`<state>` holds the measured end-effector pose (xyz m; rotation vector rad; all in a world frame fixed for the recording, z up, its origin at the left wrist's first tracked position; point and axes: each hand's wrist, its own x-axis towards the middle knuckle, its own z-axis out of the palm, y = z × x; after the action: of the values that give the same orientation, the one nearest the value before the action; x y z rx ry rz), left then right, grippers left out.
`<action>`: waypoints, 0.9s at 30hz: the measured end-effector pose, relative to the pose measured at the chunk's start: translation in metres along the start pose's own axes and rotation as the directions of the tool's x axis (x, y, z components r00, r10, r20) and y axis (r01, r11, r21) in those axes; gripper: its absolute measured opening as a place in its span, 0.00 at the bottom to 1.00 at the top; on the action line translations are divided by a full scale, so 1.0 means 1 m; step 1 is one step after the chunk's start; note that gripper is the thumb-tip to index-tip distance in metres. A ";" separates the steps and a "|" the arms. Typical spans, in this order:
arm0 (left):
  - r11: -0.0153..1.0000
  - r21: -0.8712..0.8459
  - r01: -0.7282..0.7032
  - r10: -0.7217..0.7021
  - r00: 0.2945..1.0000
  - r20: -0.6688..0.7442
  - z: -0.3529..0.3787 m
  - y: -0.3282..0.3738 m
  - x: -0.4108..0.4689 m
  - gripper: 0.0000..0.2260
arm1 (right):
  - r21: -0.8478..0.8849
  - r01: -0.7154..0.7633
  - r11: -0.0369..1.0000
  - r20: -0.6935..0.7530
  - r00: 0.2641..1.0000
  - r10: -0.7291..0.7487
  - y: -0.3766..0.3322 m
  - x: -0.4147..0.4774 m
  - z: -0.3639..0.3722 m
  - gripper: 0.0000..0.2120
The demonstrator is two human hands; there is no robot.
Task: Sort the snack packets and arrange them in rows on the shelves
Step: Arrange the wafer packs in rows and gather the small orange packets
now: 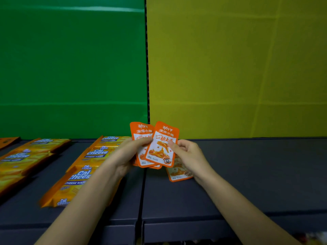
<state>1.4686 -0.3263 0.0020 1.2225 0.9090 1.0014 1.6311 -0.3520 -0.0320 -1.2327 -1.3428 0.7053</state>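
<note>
My left hand [130,153] grips a small fan of orange fish-snack packets [141,138] above the dark shelf [247,174]. The front packet [161,149] of the fan is pinched by my right hand [187,154], thumb on its right edge. Below my right hand, one more orange packet [178,172] lies flat on the right shelf section. Rows of yellow Cal Cheese wafer packets [85,170] lie on the left shelf section, partly covered by my left forearm.
A second row of Cal Cheese packets [23,156] lies at far left. A green back panel [70,68] stands behind the left section and a yellow one [238,68] behind the right, split by a black divider [147,68]. The shelf's front edge [194,227] runs below.
</note>
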 end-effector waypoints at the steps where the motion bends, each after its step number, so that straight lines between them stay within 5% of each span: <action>1: 1.000 -0.019 -0.002 0.002 1.000 -0.010 -0.003 0.002 0.001 0.02 | 0.038 -0.012 0.999 0.016 1.000 0.012 -0.003 -0.002 -0.006 0.10; 6: 0.995 -0.096 -0.030 0.024 0.998 -0.061 -0.021 0.009 0.005 0.02 | -0.175 -0.083 0.981 0.170 0.979 0.113 -0.010 -0.031 -0.038 0.14; 11: 0.996 -0.086 -0.015 0.010 0.998 -0.055 -0.023 0.010 0.008 0.03 | -0.480 -0.126 0.868 0.168 0.958 0.232 0.002 -0.054 -0.044 0.21; 27: 0.997 -0.068 -0.018 0.020 1.000 0.024 0.000 0.002 0.005 0.02 | -0.794 -0.066 0.604 0.165 0.933 0.320 -0.009 -0.055 -0.047 0.20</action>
<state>1.4696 -0.3217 0.0036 1.1853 0.8392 1.0224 1.6638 -0.4169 -0.0322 -2.0701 -1.8861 0.4486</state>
